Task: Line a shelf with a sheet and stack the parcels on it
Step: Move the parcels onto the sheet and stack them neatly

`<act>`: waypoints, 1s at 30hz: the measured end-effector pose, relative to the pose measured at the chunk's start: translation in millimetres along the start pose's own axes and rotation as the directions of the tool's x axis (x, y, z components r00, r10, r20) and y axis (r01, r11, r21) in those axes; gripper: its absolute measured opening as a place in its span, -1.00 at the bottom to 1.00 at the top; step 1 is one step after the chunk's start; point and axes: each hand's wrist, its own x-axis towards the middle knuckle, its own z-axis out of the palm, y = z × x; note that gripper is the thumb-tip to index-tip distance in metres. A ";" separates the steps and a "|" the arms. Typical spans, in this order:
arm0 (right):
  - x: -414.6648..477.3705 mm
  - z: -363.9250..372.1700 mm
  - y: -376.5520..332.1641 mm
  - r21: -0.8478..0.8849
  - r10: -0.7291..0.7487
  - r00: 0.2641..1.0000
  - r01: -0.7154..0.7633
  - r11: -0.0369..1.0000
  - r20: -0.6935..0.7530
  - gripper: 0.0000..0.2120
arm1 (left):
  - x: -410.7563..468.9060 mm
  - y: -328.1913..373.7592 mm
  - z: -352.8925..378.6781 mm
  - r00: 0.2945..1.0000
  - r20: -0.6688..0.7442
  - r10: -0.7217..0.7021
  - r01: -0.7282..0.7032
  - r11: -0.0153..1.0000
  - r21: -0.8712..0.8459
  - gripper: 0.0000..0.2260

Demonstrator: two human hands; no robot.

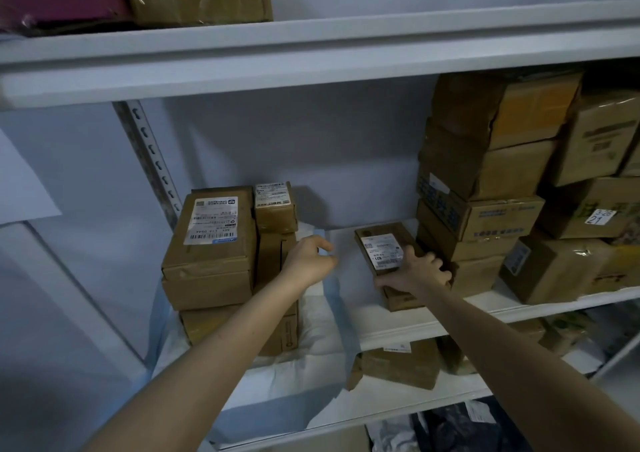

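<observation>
**A:** which step is this?

**B:** Stacking, I'd say. The right hand grips a flat parcel on the bare shelf. The left hand curls at the sheet edge, can't tell if it's pinching. Next it probably needs lifting left onto the stack.

Right hand — on flat parcel
</observation>
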 end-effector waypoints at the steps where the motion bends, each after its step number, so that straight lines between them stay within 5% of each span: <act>1: -3.6 -2.0 -0.4 0.024 -0.024 0.998 0.025 0.999 -0.050 0.02 | 0.2 1.2 -0.6 1.000 0.000 -0.013 0.013 0.999 -0.030 -0.69; 3: -7.0 -7.8 -5.4 0.139 -0.092 0.989 0.108 0.984 -0.116 0.00 | 1.7 4.5 -2.2 0.999 -0.006 -0.047 0.046 0.994 -0.097 -0.71; 5: -15.1 -21.6 -14.3 0.479 -0.164 0.983 0.182 0.859 -0.078 -0.06 | 2.7 8.5 -4.4 0.997 0.004 -0.076 0.075 0.979 -0.191 -0.71; 7: -24.1 -37.8 -20.5 0.865 -0.323 0.945 0.123 0.487 0.047 -0.28 | 1.8 13.4 -7.8 0.993 0.035 -0.116 0.121 0.933 -0.338 -0.67; 8: -30.4 -45.5 -20.7 0.958 -0.459 0.878 0.000 0.286 0.137 -0.36 | 1.5 15.7 -10.4 0.989 0.046 -0.143 0.149 0.898 -0.414 -0.64; 10: -41.8 -56.6 -18.8 0.965 -0.714 0.666 -0.258 0.050 0.215 -0.29 | 3.4 17.8 -16.3 0.979 0.047 -0.196 0.191 0.826 -0.530 -0.56; 13: -49.6 -59.5 -19.9 0.892 -0.918 0.365 -0.451 -0.031 0.153 -0.12 | 1.6 21.5 -29.5 0.987 0.090 -0.134 0.158 0.705 -0.691 -0.47; 17: -61.6 -55.0 -29.9 0.822 -0.978 0.202 -0.565 -0.065 0.061 -0.03 | -4.3 27.0 -45.1 0.999 0.038 -0.002 0.034 0.509 -0.860 -0.63; 21: -75.5 -53.3 -47.5 0.817 -0.981 0.170 -0.576 -0.024 0.090 -0.25 | -10.9 31.2 -63.1 1.000 -0.017 -0.024 -0.005 0.434 -0.901 -0.70; 26: -88.7 -42.7 -73.9 0.711 -0.965 0.145 -0.701 0.056 0.218 -0.42 | -22.8 29.0 -87.2 0.999 0.013 -0.045 0.034 0.494 -0.869 -0.74; 28: -93.9 -50.1 -87.5 0.730 -0.916 0.280 -0.684 0.019 0.287 -0.53 | -24.2 23.9 -103.8 0.990 -0.051 -0.133 0.033 0.559 -0.828 -0.74; 30: -98.8 -59.1 -99.9 0.844 -0.799 0.505 -0.536 0.007 0.327 -0.61 | -23.8 17.6 -123.1 0.941 -0.215 -0.262 -0.008 0.616 -0.788 -0.66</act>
